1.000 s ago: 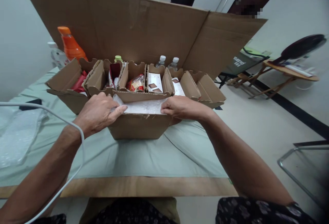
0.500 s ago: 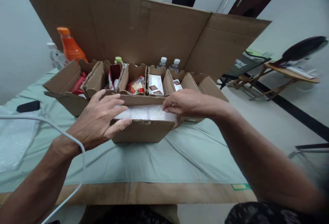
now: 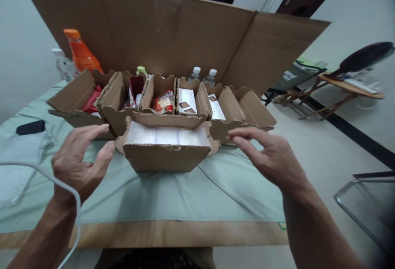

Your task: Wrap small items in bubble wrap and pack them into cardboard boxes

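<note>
A small open cardboard box stands on the pale green cloth, filled to the top with white bubble wrap. My left hand hovers just left of it, fingers spread, holding nothing. My right hand hovers to its right, fingers stretched toward the box, also with nothing in it. Neither hand touches the box. Behind it stands a row of several open cardboard boxes with packets and cards inside.
A big cardboard sheet stands as a backdrop. An orange bottle, a green-capped bottle and two water bottles stand behind the boxes. A black phone and bubble wrap lie at left. A white cable crosses my left wrist.
Both hands have lifted off the bubble wrap in the front box and drawn back to either side, opening as they went.
</note>
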`<state>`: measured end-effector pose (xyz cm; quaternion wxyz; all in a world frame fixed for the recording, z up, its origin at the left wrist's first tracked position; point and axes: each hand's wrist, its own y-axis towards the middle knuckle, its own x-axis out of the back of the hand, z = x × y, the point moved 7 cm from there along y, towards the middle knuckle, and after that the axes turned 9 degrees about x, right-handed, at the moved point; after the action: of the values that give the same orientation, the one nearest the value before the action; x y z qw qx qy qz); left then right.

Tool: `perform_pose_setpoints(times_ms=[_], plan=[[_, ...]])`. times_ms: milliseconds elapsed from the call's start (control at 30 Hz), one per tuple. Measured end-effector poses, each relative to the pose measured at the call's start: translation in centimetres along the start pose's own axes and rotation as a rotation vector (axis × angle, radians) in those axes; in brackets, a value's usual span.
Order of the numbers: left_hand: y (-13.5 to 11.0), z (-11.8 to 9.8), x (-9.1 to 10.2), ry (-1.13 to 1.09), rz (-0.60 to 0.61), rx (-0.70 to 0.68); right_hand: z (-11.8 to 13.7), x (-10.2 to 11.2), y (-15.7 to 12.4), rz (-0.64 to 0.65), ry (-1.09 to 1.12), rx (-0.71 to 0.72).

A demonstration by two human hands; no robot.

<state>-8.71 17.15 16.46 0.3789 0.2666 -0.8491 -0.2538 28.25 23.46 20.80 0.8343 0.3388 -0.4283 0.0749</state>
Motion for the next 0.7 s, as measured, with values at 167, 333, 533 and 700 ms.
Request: perform_pose_setpoints(times_ms=[167, 333, 533, 700], plan=[[-4.8, 6.9, -4.9, -0.395, 0.270, 0.538, -2.0, -7.0, -5.6, 0.039, 0.205, -0.167], [-4.7, 5.6, -10.0, -0.581, 0.373, 0.548, -1.3, -12.7, -4.3, -0.040, 0.367, -0.203], [-8.9, 3.6, -6.5, -0.538, 0.335, 0.491, 2.5, -13.3, -9.1, -0.140, 0.303, -0.214], [-12.6, 8.1, 1.0, -0.367, 0.204, 0.569, 7.9, -15.9, -9.4, -0.057, 0.382, -0.143]])
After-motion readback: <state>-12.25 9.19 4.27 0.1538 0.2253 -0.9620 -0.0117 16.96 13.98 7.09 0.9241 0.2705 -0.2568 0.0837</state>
